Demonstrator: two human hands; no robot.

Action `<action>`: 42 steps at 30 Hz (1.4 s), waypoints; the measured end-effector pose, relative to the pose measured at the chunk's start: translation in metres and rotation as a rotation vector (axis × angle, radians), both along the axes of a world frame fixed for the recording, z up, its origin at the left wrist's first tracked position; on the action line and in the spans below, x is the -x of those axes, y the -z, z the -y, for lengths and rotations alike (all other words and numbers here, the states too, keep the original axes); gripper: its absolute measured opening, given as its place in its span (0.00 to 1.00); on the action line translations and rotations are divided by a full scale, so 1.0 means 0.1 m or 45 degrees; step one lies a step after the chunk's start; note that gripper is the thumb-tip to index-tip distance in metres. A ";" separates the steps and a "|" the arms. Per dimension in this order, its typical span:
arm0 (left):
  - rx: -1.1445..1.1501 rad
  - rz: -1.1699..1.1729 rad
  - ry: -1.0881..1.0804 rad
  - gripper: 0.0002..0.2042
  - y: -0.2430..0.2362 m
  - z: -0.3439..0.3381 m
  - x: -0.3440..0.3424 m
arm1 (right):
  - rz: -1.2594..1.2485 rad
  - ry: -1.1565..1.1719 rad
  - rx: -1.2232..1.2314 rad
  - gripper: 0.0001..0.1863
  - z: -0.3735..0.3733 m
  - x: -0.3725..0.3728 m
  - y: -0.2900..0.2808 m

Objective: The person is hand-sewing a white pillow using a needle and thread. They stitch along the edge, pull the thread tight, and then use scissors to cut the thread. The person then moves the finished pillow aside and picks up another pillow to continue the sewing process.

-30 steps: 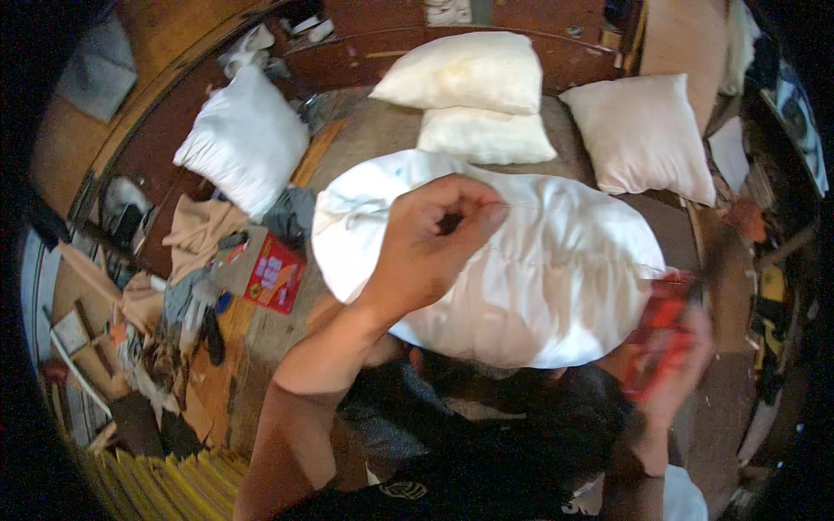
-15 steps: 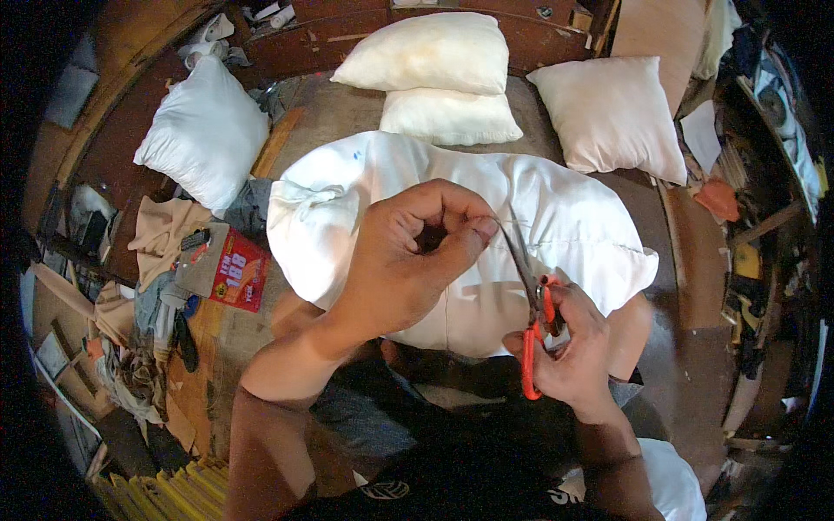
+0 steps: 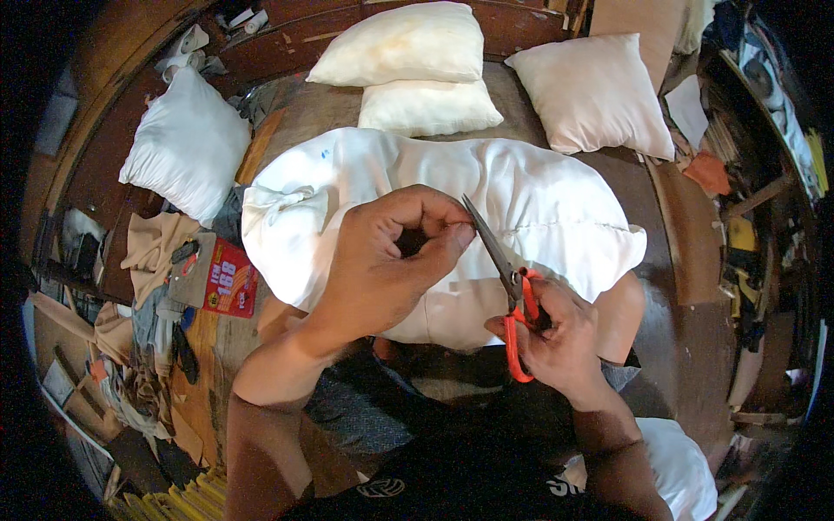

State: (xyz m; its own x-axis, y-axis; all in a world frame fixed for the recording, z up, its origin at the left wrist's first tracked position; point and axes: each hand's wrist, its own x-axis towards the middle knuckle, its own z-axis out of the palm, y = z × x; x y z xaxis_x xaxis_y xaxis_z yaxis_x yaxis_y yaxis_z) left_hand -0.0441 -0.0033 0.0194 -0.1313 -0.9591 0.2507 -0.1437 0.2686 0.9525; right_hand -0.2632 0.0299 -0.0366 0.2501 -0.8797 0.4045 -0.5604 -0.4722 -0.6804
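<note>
My right hand [image 3: 556, 334] grips a pair of scissors [image 3: 499, 256] by its orange-red handles. The dark blades are together, and their tips point up and left beside the fingertips of my left hand [image 3: 391, 252]. Thumb and forefinger of that hand are pinched together; whatever is between them is too fine to make out. Both hands are above a large, plump white pillow [image 3: 556, 195] that lies across my lap. It has a seam along its right part, a gathered left end and a small blue mark.
Two stacked white pillows [image 3: 408, 48] lie at the far side, with another pillow [image 3: 595, 95] to their right and one [image 3: 187, 143] at the left. A red and grey packet [image 3: 221, 276] and cloth scraps are at the left. Clutter lines the right edge; more white fabric [image 3: 678, 473] shows behind my right arm.
The scissors' blades have closed from slightly apart. My view has shifted a little, so the surroundings and both hands appear slightly farther left. The left hand stays pinched.
</note>
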 end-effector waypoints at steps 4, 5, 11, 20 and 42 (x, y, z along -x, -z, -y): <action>-0.082 0.022 -0.068 0.01 -0.05 -0.04 -0.05 | 0.004 0.098 0.320 0.24 0.02 0.18 0.06; -0.110 -0.002 -0.082 0.01 -0.09 -0.06 -0.05 | 0.135 0.211 0.350 0.22 0.02 0.35 0.09; -0.103 -0.086 -0.054 0.02 -0.10 -0.11 -0.13 | 1.073 0.623 0.182 0.17 0.37 1.73 0.66; -0.038 0.456 1.157 0.05 -0.13 -0.25 0.01 | 0.033 1.434 -0.623 0.18 -0.80 2.75 3.05; 0.332 1.151 0.709 0.10 0.98 -0.06 -0.03 | -1.105 -0.005 -0.544 0.41 1.22 2.53 0.57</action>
State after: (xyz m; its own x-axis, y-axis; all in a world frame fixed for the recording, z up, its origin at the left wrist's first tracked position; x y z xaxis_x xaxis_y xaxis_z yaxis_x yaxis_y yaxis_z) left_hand -0.0411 0.0028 -0.0790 -0.7679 -0.6399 0.0303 -0.5573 0.6907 0.4609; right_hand -0.5158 -0.0917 -0.0933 0.3145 -0.9081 -0.2763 -0.9477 -0.2839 -0.1455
